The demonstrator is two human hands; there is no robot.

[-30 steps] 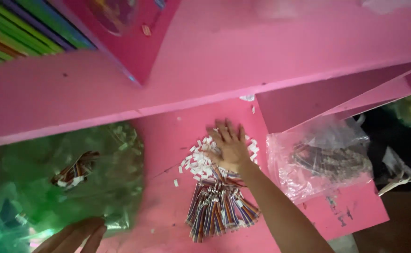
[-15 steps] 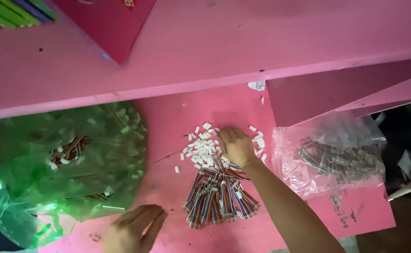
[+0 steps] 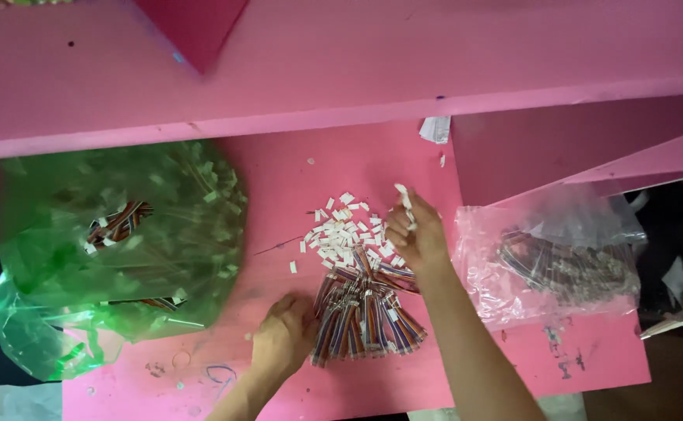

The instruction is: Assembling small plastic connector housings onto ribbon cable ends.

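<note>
Lower centre: left hand now arrived, fingers curled onto striped wire bundle. Right hand lifted off white connector pile, pinching one piece.

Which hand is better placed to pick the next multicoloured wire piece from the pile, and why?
Left. The left hand rests at the edge of the wire pile, apparently empty; the right hand is raised, already pinching small white connectors.

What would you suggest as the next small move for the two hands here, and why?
Probably the left hand should draw one cable from the striped cable bundle it touches, because the right hand is raised over the white connector pile with small white pieces in its grip.
</note>
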